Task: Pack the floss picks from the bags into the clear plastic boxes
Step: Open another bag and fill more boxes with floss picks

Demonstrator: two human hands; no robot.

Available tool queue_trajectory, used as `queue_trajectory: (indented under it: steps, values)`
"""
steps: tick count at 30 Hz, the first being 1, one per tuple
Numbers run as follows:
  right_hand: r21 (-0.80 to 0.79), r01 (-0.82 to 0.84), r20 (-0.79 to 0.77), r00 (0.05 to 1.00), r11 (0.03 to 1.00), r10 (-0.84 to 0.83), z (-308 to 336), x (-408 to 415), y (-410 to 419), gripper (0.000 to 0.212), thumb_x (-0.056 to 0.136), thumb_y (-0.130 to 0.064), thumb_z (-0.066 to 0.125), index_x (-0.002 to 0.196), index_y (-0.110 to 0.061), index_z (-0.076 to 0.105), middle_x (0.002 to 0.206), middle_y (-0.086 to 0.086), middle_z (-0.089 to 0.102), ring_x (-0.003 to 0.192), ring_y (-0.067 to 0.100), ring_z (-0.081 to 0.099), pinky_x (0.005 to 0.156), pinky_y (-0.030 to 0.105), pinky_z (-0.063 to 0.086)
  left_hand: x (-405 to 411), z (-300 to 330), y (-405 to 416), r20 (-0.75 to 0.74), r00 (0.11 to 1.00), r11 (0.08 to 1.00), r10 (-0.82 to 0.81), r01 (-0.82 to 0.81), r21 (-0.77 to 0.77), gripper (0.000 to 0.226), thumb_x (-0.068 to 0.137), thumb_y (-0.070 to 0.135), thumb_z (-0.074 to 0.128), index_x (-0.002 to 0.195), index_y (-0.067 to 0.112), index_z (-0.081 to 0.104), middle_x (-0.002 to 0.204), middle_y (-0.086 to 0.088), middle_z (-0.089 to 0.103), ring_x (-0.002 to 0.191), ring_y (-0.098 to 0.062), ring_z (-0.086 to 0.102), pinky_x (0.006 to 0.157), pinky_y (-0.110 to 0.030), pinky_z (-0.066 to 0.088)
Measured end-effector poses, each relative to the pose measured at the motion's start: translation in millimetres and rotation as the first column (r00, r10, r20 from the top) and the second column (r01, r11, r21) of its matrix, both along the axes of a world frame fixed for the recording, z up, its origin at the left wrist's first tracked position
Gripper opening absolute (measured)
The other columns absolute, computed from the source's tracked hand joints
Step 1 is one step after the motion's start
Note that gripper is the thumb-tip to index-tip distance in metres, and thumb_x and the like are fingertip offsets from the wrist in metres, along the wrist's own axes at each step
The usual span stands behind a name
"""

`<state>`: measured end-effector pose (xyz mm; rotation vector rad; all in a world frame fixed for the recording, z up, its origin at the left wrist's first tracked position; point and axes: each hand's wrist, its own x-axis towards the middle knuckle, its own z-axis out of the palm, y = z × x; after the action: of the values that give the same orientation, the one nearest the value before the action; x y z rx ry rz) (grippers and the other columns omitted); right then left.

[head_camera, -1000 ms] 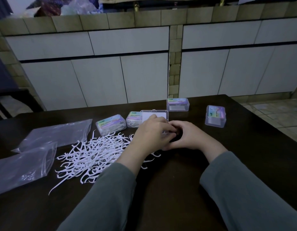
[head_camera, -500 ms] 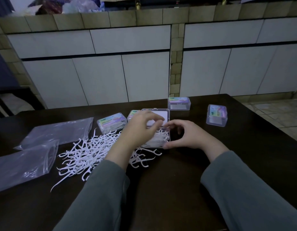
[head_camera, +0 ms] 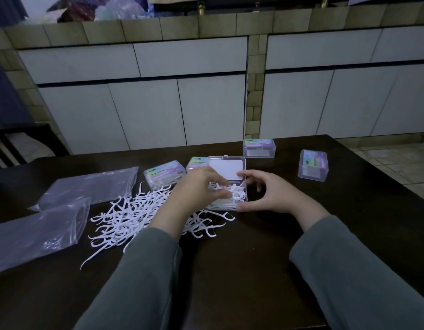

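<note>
The right hand (head_camera: 275, 194) braces the open box (head_camera: 227, 186) with curved fingers at its 3 o'clock side while the left hand (head_camera: 201, 189) presses picks (head_camera: 134, 217) in with bent fingers (whether it pinches any, I cannot tell).

The scene is dim, with a cool bluish cast. The white cabinet doors (head_camera: 144, 110) catch the most light, while the dark table (head_camera: 253, 270) swallows detail below the hands. Soft glare streaks the plastic bags (head_camera: 39, 234) left of the hands. Straight lines bow toward the frame's edges. The fingers look slightly soft; the sleeves nearest the camera are blurred.
</note>
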<state>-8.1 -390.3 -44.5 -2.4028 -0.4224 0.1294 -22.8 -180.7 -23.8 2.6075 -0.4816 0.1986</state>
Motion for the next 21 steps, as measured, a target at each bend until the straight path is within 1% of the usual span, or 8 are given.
queue_trajectory:
  steps: [3, 5, 8, 10, 12, 15, 19, 21]
  values:
    - [-0.009, 0.000, 0.001, 1.000, 1.000, 0.000, 0.8, -0.3, 0.4, 0.084, 0.063, -0.056, 0.081, 0.136, -0.046, 0.040, 0.106, -0.028, 0.049, 0.098, 0.006, 0.049, 0.100, 0.045, 0.044, 0.4, -1.1, 0.5, -0.004, 0.999, 0.999, -0.034, 0.034, -0.002, 0.028, 0.081, 0.045, 0.070, 0.108, 0.038, 0.070, 0.113, 0.013, 0.055, 0.106, -0.006, 0.048, 0.091, -0.036, 0.047]
    - [-0.005, 0.000, -0.004, 1.000, 1.000, 0.000, 1.1, -0.6, 0.5, 0.085, 0.063, -0.056, 0.081, 0.136, -0.047, 0.040, 0.106, -0.029, 0.049, 0.098, 0.006, 0.049, 0.099, 0.045, 0.044, 0.7, 0.6, 6.0, 0.002, 1.000, 0.996, -0.013, 0.013, -0.092, 0.024, 0.086, 0.042, 0.064, 0.109, 0.035, 0.070, 0.113, 0.013, 0.055, 0.105, -0.006, 0.050, 0.092, -0.035, 0.047]
    - [-0.001, 0.004, -0.002, 1.000, 1.000, -0.004, 0.5, -0.5, 0.2, 0.086, 0.062, -0.057, 0.081, 0.136, -0.047, 0.039, 0.107, -0.030, 0.049, 0.098, 0.006, 0.049, 0.098, 0.044, 0.044, 3.6, 1.8, 18.6, 0.038, 0.983, 0.971, 0.180, -0.171, -0.166, 0.026, 0.095, 0.036, 0.054, 0.118, 0.030, 0.064, 0.118, 0.008, 0.058, 0.098, -0.008, 0.053, 0.084, -0.031, 0.048]
    - [-0.002, 0.001, 0.001, 1.000, 1.000, -0.001, 0.7, -0.9, 0.3, 0.086, 0.063, -0.056, 0.081, 0.136, -0.047, 0.039, 0.107, -0.029, 0.049, 0.098, 0.006, 0.049, 0.099, 0.044, 0.044, 5.3, -1.5, 25.3, -0.034, 0.968, 0.953, 0.249, -0.251, -0.169, 0.027, 0.097, 0.036, 0.052, 0.121, 0.029, 0.062, 0.115, 0.007, 0.062, 0.091, -0.009, 0.055, 0.078, -0.031, 0.050]
    - [-0.006, 0.003, 0.000, 1.000, 1.000, -0.003, 1.6, -1.3, 0.6, 0.086, 0.063, -0.055, 0.082, 0.137, -0.045, 0.040, 0.107, -0.029, 0.049, 0.097, 0.005, 0.049, 0.100, 0.045, 0.043, 5.8, -5.4, 26.7, -0.127, 0.964, 0.943, 0.234, -0.257, -0.210, 0.028, 0.096, 0.038, 0.054, 0.121, 0.028, 0.062, 0.109, 0.008, 0.066, 0.090, -0.007, 0.058, 0.080, -0.033, 0.053]
    - [-0.009, 0.001, 0.003, 1.000, 1.000, -0.001, 2.2, -1.8, 1.1, 0.085, 0.064, -0.054, 0.082, 0.138, -0.044, 0.039, 0.106, -0.029, 0.049, 0.096, 0.005, 0.049, 0.100, 0.045, 0.043, 7.5, -9.6, 24.5, -0.164, 0.961, 0.936, 0.223, -0.258, -0.240, 0.031, 0.091, 0.040, 0.061, 0.117, 0.025, 0.066, 0.106, 0.006, 0.070, 0.091, -0.007, 0.061, 0.083, -0.032, 0.052]
    - [-0.004, 0.002, 0.005, 1.000, 1.000, -0.002, 2.0, -2.0, 1.0, 0.085, 0.064, -0.053, 0.081, 0.138, -0.044, 0.039, 0.107, -0.029, 0.049, 0.096, 0.006, 0.049, 0.099, 0.045, 0.044, 7.0, -9.5, 23.7, -0.197, 0.944, 0.908, 0.265, -0.313, -0.278, 0.029, 0.086, 0.043, 0.068, 0.106, 0.023, 0.070, 0.093, 0.006, 0.070, 0.085, -0.006, 0.062, 0.068, -0.025, 0.048]
    - [0.001, 0.001, 0.001, 1.000, 1.000, -0.001, 2.1, -2.2, 1.0, 0.085, 0.065, -0.053, 0.081, 0.138, -0.044, 0.039, 0.109, -0.026, 0.051, 0.097, 0.006, 0.049, 0.099, 0.045, 0.044, 5.0, -6.3, 23.1, -0.191, 0.948, 0.897, 0.256, -0.306, -0.318, 0.025, 0.085, 0.040, 0.069, 0.102, 0.023, 0.069, 0.090, 0.006, 0.069, 0.084, -0.007, 0.062, 0.064, -0.022, 0.046]
